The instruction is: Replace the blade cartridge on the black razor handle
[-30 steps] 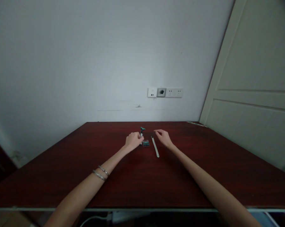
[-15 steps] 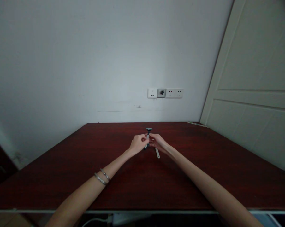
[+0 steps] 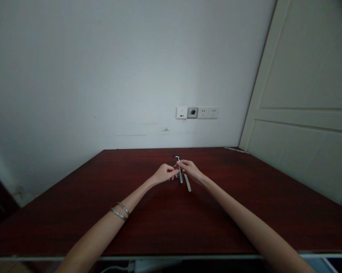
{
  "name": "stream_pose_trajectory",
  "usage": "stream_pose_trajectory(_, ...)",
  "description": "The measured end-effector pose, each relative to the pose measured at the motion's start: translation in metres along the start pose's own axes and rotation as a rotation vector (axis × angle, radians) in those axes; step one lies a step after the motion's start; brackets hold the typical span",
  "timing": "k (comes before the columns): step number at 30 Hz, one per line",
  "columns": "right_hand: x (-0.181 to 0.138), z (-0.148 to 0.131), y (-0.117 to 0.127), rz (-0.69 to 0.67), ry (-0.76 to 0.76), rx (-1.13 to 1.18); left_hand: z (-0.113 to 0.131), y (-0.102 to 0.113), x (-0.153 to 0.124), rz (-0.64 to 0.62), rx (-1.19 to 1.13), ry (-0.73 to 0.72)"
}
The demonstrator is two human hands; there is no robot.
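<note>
My right hand [image 3: 189, 169] pinches a slim razor [image 3: 180, 175] just below its head and holds it tilted over the dark red table [image 3: 171, 220]. The razor's handle points down toward me. My left hand [image 3: 164, 174] is just left of the handle, its fingers curled into a pinch whose contents I cannot make out. A thin white strip [image 3: 188, 183] lies flat on the table right under my right hand. Two bracelets [image 3: 120, 210] sit on my left forearm.
The table runs back to a white wall with a row of sockets [image 3: 197, 112]. A pale door [image 3: 304, 113] stands at the right. The table's metal front edge [image 3: 171, 257] is close to me, with a white thing under it.
My left hand lifted the razor and moved it right; my right hand came in and took hold near its head. The teal head and the small teal box no longer show.
</note>
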State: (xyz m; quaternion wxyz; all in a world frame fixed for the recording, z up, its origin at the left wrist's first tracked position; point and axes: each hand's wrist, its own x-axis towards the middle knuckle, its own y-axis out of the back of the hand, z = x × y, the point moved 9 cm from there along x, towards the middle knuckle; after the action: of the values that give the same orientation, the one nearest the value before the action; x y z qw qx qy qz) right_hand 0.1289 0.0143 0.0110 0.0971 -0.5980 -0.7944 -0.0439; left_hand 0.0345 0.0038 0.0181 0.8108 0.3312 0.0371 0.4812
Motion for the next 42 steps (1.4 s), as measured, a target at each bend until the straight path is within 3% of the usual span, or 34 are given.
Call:
stream_pose_trajectory(3, -0.002, -0.004, 0.001, 0.041, 0.014, -0.016, -0.001, 0.015, 0.001, 0.071, -0.127, 0.011)
stream_pose_trajectory(7, -0.007, -0.002, -0.007, 0.035, -0.05, 0.043, -0.017, 0.053, 0.001, 0.395, -0.38, 0.092)
stream_pose_trajectory(9, -0.008, 0.0, -0.01, 0.034, -0.063, 0.077, -0.03, 0.061, 0.004, 0.483, -0.563, 0.171)
stream_pose_trajectory(12, -0.008, 0.006, -0.014, 0.05, -0.075, 0.148, -0.043, 0.051, 0.017, 0.405, -0.823, 0.301)
stream_pose_trajectory(17, -0.007, 0.018, -0.016, 0.119, -0.098, 0.182, -0.045, 0.025, 0.043, 0.281, -1.051, 0.412)
stream_pose_trajectory(24, -0.008, 0.029, -0.015, 0.143, -0.173, 0.295, -0.035, -0.012, 0.055, 0.152, -1.355, 0.442)
stream_pose_trajectory(33, -0.012, 0.04, -0.018, 0.178, -0.264, 0.28, -0.034, -0.017, 0.05, 0.167, -1.437, 0.427)
stream_pose_trajectory(42, -0.014, 0.039, -0.019, 0.208, -0.244, 0.289, -0.029, -0.02, 0.048, 0.201, -1.501, 0.418)
